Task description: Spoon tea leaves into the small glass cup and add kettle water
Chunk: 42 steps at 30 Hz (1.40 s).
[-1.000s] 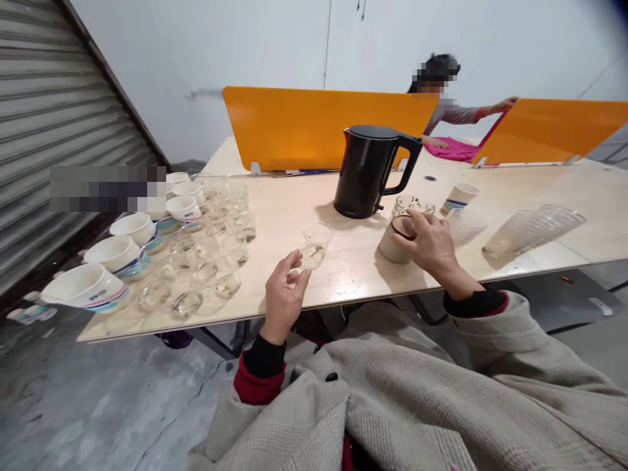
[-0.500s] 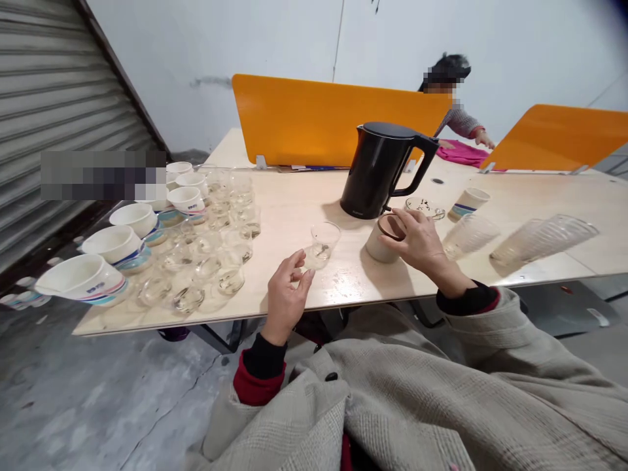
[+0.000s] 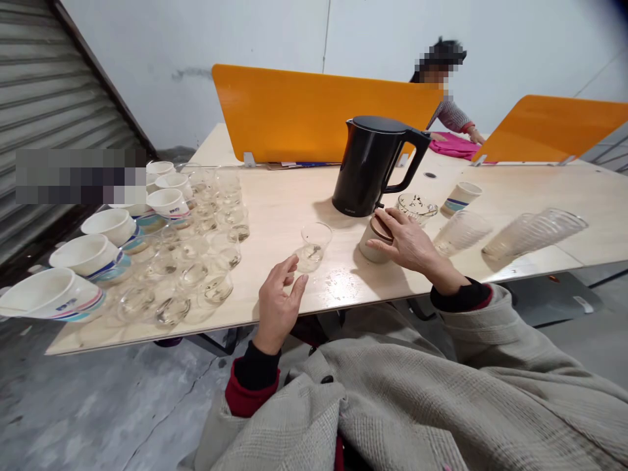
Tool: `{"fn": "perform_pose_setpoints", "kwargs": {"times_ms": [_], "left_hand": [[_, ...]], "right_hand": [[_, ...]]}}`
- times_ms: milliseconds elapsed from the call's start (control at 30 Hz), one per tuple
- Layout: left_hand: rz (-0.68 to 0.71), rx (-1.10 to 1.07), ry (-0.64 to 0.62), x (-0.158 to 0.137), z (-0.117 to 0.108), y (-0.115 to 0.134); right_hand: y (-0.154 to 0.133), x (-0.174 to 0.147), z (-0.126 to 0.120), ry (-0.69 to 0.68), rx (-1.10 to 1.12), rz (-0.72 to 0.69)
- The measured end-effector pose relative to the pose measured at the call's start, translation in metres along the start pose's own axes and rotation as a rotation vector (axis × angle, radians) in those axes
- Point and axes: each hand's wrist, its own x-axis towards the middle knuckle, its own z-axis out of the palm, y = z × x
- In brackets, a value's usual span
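Note:
My right hand (image 3: 407, 245) lies over the top of a small beige jar with a brown lid (image 3: 371, 244), fingers curled around it. My left hand (image 3: 277, 301) rests at the near table edge with its fingers apart and nothing in it. Its fingertips are just short of a small clear glass (image 3: 312, 246) standing upright with a little liquid at the bottom. A black electric kettle (image 3: 371, 167) stands right behind the jar.
Several clear glasses (image 3: 206, 229) and white striped cups (image 3: 91, 255) crowd the left part of the wooden table (image 3: 294, 196). A glass bowl (image 3: 416, 206), a paper cup (image 3: 460, 197) and stacked tumblers (image 3: 534, 232) lie to the right. Behind the orange dividers (image 3: 304, 114), another person (image 3: 444, 85) handles a pink cloth (image 3: 454, 145).
My left hand let go of the small glass and drew back to the table edge. My right hand stayed on the jar. The view shifted slightly.

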Motion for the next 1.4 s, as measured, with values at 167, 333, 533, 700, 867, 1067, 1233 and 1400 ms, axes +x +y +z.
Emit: {"fn": "perform_pose_setpoints", "kwargs": {"times_ms": [167,333,533,700,867,1067,1233,1400], "left_hand": [[0.025,0.033,-0.008,-0.001,0.001,0.000],[0.049,0.069,-0.021,-0.002,0.001,0.001],[0.056,0.103,-0.050,-0.003,0.002,0.004],[0.062,0.086,-0.064,-0.003,0.000,0.005],[0.067,0.084,-0.087,-0.003,-0.002,0.007],[0.063,0.092,-0.107,-0.004,-0.004,0.009],[0.063,0.100,-0.114,-0.005,-0.004,0.008],[0.051,0.104,-0.107,-0.005,-0.004,0.007]], "right_hand": [[0.003,0.000,0.004,0.045,0.027,0.024],[0.003,0.011,0.007,0.128,0.063,0.039],[-0.017,0.065,0.001,0.203,0.130,-0.049],[-0.038,0.133,0.020,0.148,0.232,-0.205],[-0.058,0.180,0.053,0.014,0.289,-0.338],[-0.063,0.198,0.075,-0.097,0.333,-0.391],[-0.056,0.203,0.077,-0.147,0.343,-0.420],[-0.056,0.197,0.074,-0.157,0.322,-0.372]]}}
